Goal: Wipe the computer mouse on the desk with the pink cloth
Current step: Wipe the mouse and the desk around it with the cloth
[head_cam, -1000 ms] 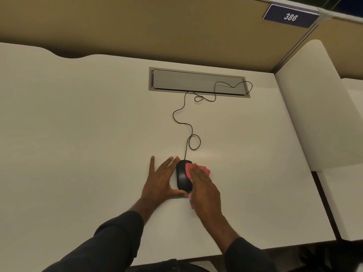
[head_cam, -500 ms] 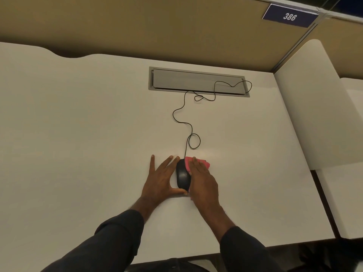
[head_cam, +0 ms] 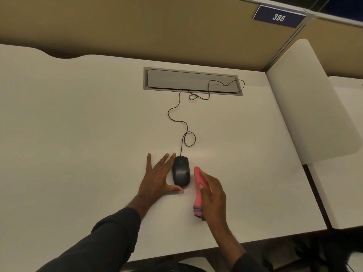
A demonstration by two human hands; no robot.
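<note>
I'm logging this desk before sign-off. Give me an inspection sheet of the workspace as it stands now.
Surface: white desk, bare, no visible marks.
Job's things: black mouse flat on desk; pink cloth apart from it, to its right.
Clutter: nothing seen.
Grippers: left hand flat, bracing the mouse; right hand holds the cloth.
Cables: mouse cable loops back to the grey cable hatch.
Surroundings: tan partition, sign 386.
</note>
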